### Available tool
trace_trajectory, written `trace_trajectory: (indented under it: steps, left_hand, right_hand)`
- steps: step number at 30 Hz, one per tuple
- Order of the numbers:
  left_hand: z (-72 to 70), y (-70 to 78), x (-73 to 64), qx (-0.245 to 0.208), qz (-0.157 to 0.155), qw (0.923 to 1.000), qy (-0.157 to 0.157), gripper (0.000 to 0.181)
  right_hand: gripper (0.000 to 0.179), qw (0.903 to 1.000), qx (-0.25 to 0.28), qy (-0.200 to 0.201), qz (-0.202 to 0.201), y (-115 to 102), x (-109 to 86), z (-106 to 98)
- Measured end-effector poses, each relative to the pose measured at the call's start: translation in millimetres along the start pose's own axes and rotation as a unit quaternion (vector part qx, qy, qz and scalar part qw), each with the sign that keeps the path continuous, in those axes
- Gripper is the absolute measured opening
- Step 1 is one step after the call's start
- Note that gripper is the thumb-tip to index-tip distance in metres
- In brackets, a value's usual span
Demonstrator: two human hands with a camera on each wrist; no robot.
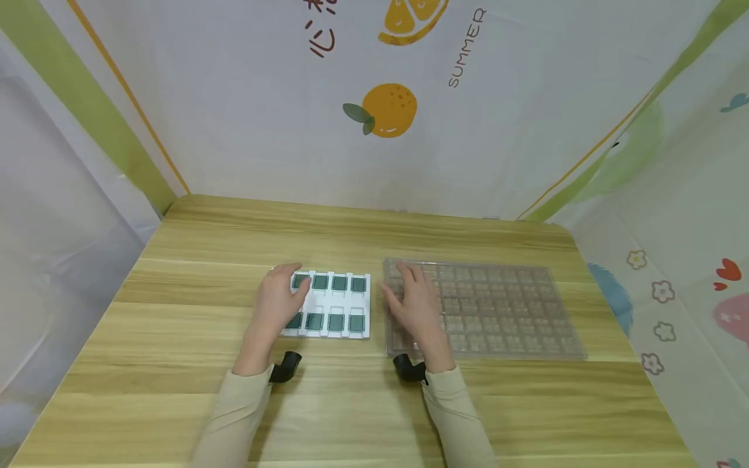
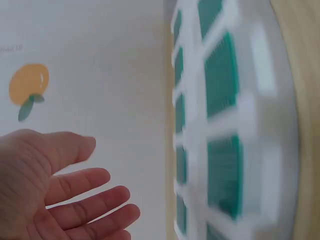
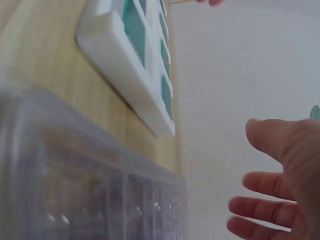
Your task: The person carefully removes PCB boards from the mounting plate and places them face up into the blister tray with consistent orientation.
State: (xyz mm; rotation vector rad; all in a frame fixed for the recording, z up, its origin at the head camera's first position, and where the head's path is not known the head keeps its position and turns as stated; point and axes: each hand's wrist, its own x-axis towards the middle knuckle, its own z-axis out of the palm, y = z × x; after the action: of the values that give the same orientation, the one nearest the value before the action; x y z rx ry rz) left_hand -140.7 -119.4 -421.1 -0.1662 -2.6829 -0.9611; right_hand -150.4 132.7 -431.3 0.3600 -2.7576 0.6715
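A white tray bears two rows of green square circuit boards, each in its own slot. Over the tray's left end is my left hand, fingers spread and nothing in them; the left wrist view has the tray beside that hand. To the right lies a clear plastic box divided into many small compartments. My right hand hovers above the left part of this box, its fingers loosely bent and holding nothing. In the right wrist view the box wall stands below the tray.
Both things lie on a wood-grain table, with a narrow strip of tabletop between tray and box. A white printed curtain hangs behind the table and more fabric hangs at both sides. Black wrist mounts stick out near both sleeves.
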Motion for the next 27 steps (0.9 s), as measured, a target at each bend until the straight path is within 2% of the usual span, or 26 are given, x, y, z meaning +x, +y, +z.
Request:
trace_trajectory:
  steps: [2, 6, 13, 19, 27]
  left_hand:
    - [-5.8, -10.2, -1.7, -0.003, -0.019, 0.9998, 0.000, 0.033]
    - [-13.7, -27.2, -4.8, -0.004, -0.055, 0.9985, 0.002, 0.032]
    - [-21.2, -44.2, -11.0, -0.022, -0.115, 0.9931, -0.007, 0.030]
    - [-22.5, -50.5, -13.3, -0.041, -0.131, 0.9904, -0.014, 0.028]
    - [-19.2, -54.8, -16.0, -0.058, -0.155, 0.9859, -0.023, 0.023]
  right_hand:
    - [0.043, 0.9996, 0.022, 0.011, -0.015, -1, -0.8, 2]
    - [0.026, 0.9979, 0.057, 0.006, -0.030, -2, -2.1, 6]
    - [0.019, 0.9954, 0.075, -0.032, -0.050, -5, -4.2, 9]
    - [0.019, 0.9890, 0.102, -0.094, -0.052, -10, -8.4, 10]
    - [0.019, 0.9840, 0.091, -0.140, -0.064, -17, -13.2, 17]
